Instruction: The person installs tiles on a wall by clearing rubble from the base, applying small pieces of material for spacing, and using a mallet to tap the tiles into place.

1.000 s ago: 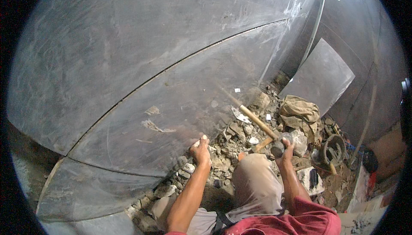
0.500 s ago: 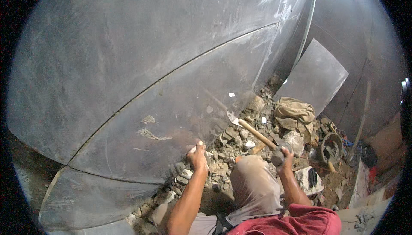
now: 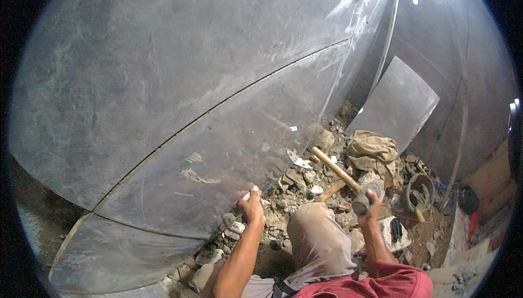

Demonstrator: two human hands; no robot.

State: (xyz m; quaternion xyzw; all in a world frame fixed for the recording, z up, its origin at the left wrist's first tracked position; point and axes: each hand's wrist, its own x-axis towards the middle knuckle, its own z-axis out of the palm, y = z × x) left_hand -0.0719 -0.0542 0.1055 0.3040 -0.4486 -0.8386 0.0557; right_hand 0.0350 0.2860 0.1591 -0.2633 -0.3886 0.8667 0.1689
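My left hand (image 3: 251, 206) is closed low against the large grey wall panel (image 3: 147, 102), beside the rubble; what its fingers grip, if anything, I cannot make out. My right hand (image 3: 372, 210) grips a hammer by its dark, dusty head, while the pale wooden handle (image 3: 332, 164) points up and left, over the rubble toward the panel. Beneath it, a second wooden handle (image 3: 330, 191) lies among broken stones (image 3: 305, 176). My knee in dusty pale trousers (image 3: 316, 227) is between my hands.
A loose grey slab (image 3: 395, 102) leans on the right wall near a pale vertical strip (image 3: 387, 39). A crumpled tan sack (image 3: 370, 148), a bucket (image 3: 409, 192), a dark round object (image 3: 467, 200) and a white block (image 3: 397, 238) lie at the right among debris.
The view has shifted slightly, so walls and rubble sit lower in the picture. Both hands keep much the same place and grip; the hammer handle moves only a little with my right hand.
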